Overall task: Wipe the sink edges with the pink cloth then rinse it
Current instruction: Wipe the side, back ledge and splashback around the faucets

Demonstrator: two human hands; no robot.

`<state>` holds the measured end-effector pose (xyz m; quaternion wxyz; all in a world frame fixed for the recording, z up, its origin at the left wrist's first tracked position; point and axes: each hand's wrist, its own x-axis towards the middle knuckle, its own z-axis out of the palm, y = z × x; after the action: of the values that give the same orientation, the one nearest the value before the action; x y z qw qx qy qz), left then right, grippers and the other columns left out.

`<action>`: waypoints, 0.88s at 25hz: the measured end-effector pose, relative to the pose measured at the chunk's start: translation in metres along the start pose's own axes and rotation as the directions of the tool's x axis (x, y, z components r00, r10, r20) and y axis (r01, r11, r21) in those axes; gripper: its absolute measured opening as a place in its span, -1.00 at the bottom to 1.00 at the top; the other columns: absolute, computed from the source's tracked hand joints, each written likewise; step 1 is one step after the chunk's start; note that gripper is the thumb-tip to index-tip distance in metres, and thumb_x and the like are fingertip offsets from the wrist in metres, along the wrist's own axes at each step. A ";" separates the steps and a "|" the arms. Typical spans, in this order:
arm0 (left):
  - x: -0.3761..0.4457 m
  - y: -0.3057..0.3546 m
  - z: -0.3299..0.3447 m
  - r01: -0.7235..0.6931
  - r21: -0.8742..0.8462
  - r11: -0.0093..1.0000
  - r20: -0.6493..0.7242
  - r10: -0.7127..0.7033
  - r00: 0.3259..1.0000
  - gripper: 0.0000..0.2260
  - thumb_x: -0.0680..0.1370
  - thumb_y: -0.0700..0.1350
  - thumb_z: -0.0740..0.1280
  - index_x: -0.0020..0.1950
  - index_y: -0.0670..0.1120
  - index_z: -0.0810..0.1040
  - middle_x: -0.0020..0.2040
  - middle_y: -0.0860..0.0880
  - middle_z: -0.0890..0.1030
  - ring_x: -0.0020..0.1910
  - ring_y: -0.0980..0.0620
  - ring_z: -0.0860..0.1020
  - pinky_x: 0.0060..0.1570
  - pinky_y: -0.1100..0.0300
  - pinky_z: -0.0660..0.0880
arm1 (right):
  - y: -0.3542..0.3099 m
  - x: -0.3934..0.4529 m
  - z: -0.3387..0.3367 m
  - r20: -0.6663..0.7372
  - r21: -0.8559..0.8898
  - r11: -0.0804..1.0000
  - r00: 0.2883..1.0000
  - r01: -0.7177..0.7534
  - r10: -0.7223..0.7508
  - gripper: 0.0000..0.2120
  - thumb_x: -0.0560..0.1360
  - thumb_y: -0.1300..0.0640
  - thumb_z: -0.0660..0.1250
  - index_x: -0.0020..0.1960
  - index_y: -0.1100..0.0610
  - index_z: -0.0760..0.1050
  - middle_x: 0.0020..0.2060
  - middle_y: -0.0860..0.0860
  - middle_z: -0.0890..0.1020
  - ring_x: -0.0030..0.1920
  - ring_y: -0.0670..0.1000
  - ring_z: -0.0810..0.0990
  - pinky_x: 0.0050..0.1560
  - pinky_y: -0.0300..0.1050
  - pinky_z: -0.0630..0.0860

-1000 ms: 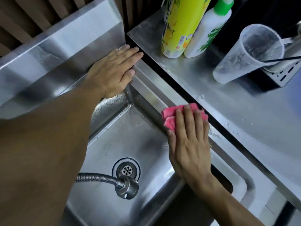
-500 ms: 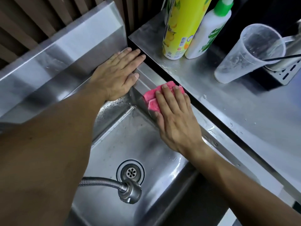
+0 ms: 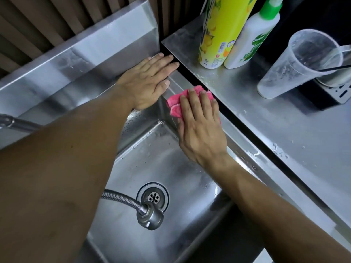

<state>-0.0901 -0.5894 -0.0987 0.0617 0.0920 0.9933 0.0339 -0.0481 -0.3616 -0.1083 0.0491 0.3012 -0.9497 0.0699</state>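
Note:
The steel sink (image 3: 245, 149) has a wet right rim running from the back corner toward me. My right hand (image 3: 201, 128) lies flat on the folded pink cloth (image 3: 175, 104) and presses it onto that rim near the back right corner; most of the cloth is hidden under my fingers. My left hand (image 3: 146, 82) rests flat on the back rim at the same corner, fingers apart, holding nothing. Its thumb side is a short way from the cloth.
A flexible metal hose with a spray head (image 3: 150, 217) hangs over the drain (image 3: 152, 197). On the steel counter (image 3: 284, 133) to the right stand a yellow bottle (image 3: 218, 31), a white bottle with a green cap (image 3: 252, 37), and a tilted clear plastic cup (image 3: 296, 63).
My right hand slid the pink cloth along the right rim away from me to the back corner, close to my left hand. My left hand stayed put.

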 end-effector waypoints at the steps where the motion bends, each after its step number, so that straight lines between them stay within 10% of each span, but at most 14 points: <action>1: -0.001 0.001 0.000 0.011 0.012 1.000 0.009 -0.011 1.000 -0.48 0.73 0.06 -0.16 0.70 0.03 -0.08 0.71 0.00 -0.08 0.68 0.00 -0.12 0.64 0.05 -0.17 | -0.004 0.008 0.001 -0.005 0.007 1.000 1.000 0.006 -0.006 -0.46 0.71 -0.02 0.07 0.59 0.24 0.30 0.58 0.23 0.34 0.59 0.32 0.25 0.63 0.25 0.07; 9: -0.001 0.075 0.002 0.084 -0.174 0.981 0.054 -0.076 0.996 -0.45 0.73 0.10 -0.02 0.69 -0.04 -0.02 0.71 -0.03 -0.12 0.68 -0.10 -0.17 0.63 -0.15 -0.16 | 0.026 -0.094 -0.011 -0.022 0.041 0.969 0.970 -0.242 0.243 -0.43 0.72 -0.02 0.05 0.65 0.24 0.18 0.63 0.23 0.21 0.65 0.29 0.12 0.62 0.29 0.06; 14: -0.009 0.085 0.020 0.137 -0.183 0.974 -0.019 -0.143 0.989 -0.45 0.74 0.10 -0.04 0.70 -0.01 -0.06 0.70 -0.10 -0.15 0.68 -0.15 -0.15 0.61 -0.11 -0.19 | 0.043 -0.064 -0.011 -0.012 0.045 0.999 0.999 -0.030 0.031 -0.44 0.71 -0.04 0.08 0.62 0.20 0.26 0.61 0.18 0.29 0.63 0.27 0.20 0.63 0.22 0.08; 22: -0.032 0.136 0.040 -0.099 -0.098 0.990 -0.114 0.087 0.990 -0.50 0.73 0.10 -0.12 0.69 0.10 0.03 0.71 -0.03 -0.01 0.68 -0.07 -0.09 0.64 -0.10 -0.11 | 0.074 -0.138 -0.029 0.010 0.025 0.994 0.994 -0.106 0.106 -0.45 0.71 -0.07 0.11 0.63 0.17 0.26 0.61 0.15 0.30 0.62 0.25 0.21 0.61 0.25 0.12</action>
<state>-0.0298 -0.4601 -0.1235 0.0102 0.1330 0.9867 0.0929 0.0230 -0.2191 -0.1059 0.0375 0.2513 -0.9636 0.0834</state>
